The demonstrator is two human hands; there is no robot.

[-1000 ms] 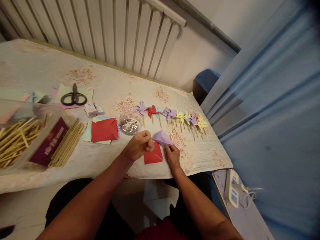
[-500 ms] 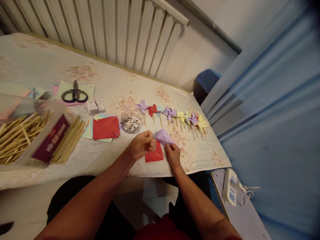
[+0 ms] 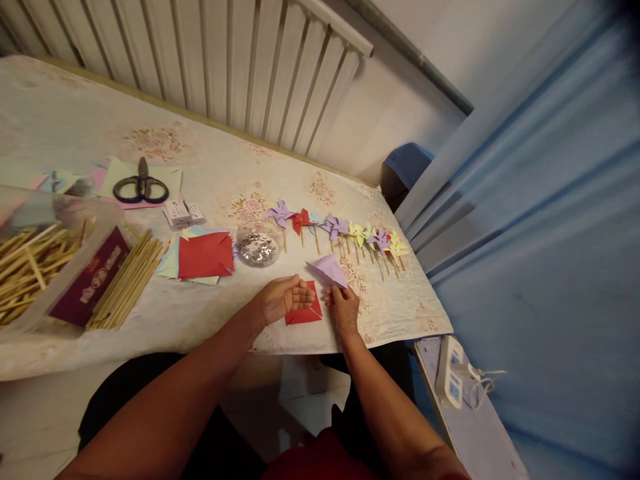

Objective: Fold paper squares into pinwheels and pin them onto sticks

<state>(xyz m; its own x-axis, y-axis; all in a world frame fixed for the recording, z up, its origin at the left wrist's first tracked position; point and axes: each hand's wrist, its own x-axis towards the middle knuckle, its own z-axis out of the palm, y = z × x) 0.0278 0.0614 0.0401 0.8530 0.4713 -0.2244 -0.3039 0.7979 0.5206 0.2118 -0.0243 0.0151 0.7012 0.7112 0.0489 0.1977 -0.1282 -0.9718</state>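
Counter [image 3: 415,303] w/ flowery cloth [image 3: 220,153], seen from the near edge. Holding purple paper [image 3: 329,270] w/ right grip [image 3: 344,308], thumb + fingers clamped on its lower side, fairly close to the near edge, R of middle, toward the near R corner. Looks bent, not flat.

Got left grip [image 3: 284,300] apart, fingers stretched out toward the R, hand partly covering red square [image 3: 311,313] right by the near edge. Can't tell if touching it tho. Also has a slit running in from one corner, fwiw.

Beyond both hands, row of pinwheels [image 3: 334,227] on sticks, from mid counter over toward the R edge: purple, red, blue, yellow. Just left of the row, clear round container [image 3: 260,245] w/ small shiny bits. Left of that, paper stack [image 3: 205,255], red on top. Then small white boxes [image 3: 177,213], and farther toward the far edge, scissors [image 3: 143,190] on pale green + pink sheets [image 3: 170,179].

Near L corner: clear tub [image 3: 73,270] of sticks, dark label [image 3: 95,277] on its side, stick bundle [image 3: 127,283] lying alongside.

Off-counter: radiator [image 3: 243,67] along the far edge, blue curtain [image 3: 540,267] past the R edge, power strip [image 3: 451,373] w/ cable just off the near R corner.
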